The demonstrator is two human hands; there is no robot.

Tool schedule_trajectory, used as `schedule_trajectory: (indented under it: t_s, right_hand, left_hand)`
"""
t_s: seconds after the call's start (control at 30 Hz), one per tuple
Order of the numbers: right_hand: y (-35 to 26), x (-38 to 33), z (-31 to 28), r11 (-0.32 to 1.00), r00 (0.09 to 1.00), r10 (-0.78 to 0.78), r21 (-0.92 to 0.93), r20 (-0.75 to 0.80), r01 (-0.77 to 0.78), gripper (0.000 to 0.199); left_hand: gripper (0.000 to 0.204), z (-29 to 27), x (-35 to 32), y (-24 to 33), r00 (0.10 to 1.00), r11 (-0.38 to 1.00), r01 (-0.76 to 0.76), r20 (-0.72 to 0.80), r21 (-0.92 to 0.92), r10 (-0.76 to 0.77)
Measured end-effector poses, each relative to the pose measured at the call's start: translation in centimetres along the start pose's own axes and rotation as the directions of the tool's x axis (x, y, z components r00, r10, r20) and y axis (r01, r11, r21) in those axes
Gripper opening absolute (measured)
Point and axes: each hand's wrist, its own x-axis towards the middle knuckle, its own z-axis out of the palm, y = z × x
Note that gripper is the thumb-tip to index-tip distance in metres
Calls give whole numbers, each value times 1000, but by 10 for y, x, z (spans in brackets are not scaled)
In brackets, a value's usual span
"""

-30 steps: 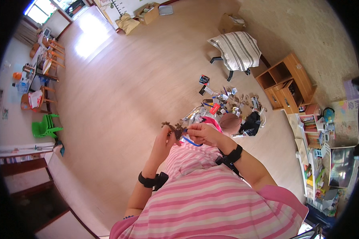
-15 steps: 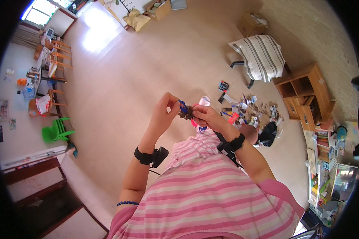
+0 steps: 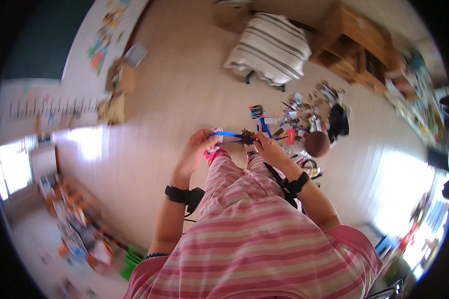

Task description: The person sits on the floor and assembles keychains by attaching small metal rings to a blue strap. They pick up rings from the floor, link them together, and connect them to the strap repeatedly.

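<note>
A blue ribbon (image 3: 228,134) runs nearly straight between my hands, its left end pinched in the closed fingers of my left hand (image 3: 192,151). Its other end meets a small brown, spiky clump (image 3: 246,138) that looks like a pine cone. The fingers of my right hand (image 3: 270,151) close on the right side of this clump. Whether the ribbon is tied to it or only looped around, I cannot tell. Both hands are held in front of my body, above my feet. Each wrist wears a black strap with a small device.
Ahead to the right, many small items (image 3: 291,137) lie scattered on the floor, with a brown round object (image 3: 317,144) and a black bag (image 3: 338,119). Beyond stand a cloth-covered seat (image 3: 272,47) and a wooden cabinet (image 3: 356,30). A cardboard box (image 3: 123,77) sits far left.
My hands have moved farther apart, and the blue ribbon, bunched by the clump before, is now drawn out between them. The view has turned to the right.
</note>
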Motion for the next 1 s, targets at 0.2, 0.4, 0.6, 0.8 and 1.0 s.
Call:
schedule_trajectory:
  t_s: [0.2, 0.4, 0.6, 0.8, 1.0]
  right_hand:
    - [39, -29, -10, 897, 883, 415, -67, -222, -438, 28]
    - [28, -98, -16, 681, 671, 707, 473, -224, -560, 28]
    - [59, -128, -31, 405, 469, 849, 870, -243, -283, 26]
    - [81, -125, -52, 528, 174, 832, 848, -527, 46, 19]
    - [68, -125, -80, 681, -151, 661, 672, -735, -291, 50]
  left_hand:
    - [15, 39, 141, 17, 865, 966, 171, 440, 194, -241]
    - [19, 140, 209, 24, 621, 930, 219, 694, 294, -365]
    - [33, 262, 223, 23, 475, 888, 202, 751, 414, -458]
    - [27, 351, 236, 39, 418, 850, 178, 744, 496, -521]
    - [16, 424, 231, 32, 173, 515, -614, 739, 598, -651]
